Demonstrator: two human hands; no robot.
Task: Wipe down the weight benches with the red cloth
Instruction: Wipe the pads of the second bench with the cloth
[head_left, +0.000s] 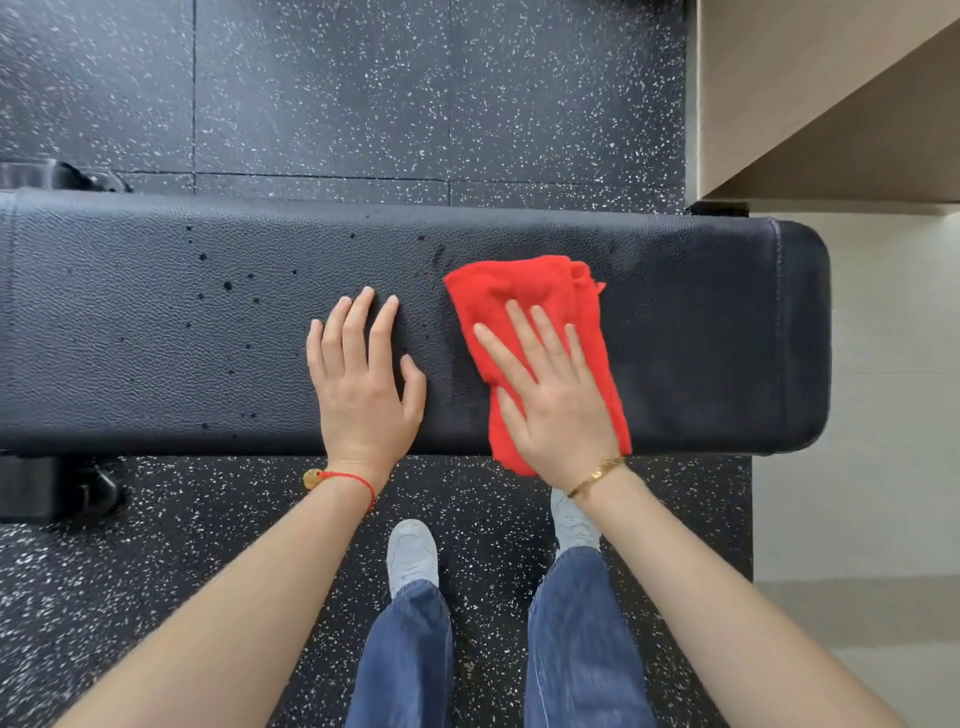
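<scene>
A black padded weight bench (156, 322) runs across the view from left to right, its rounded end at the right. Dark droplets dot its left and middle part. The red cloth (519, 291) lies folded on the pad right of centre, one end hanging over the near edge. My right hand (550, 395) presses flat on the cloth, fingers spread. My left hand (363, 379) rests flat on the bare pad just left of the cloth, holding nothing.
Black speckled rubber flooring (322, 93) surrounds the bench. The bench's black frame feet (57, 488) show at the left. A beige wall or cabinet (831, 104) and pale floor (883, 415) lie to the right. My legs and grey shoes stand close to the bench's near edge.
</scene>
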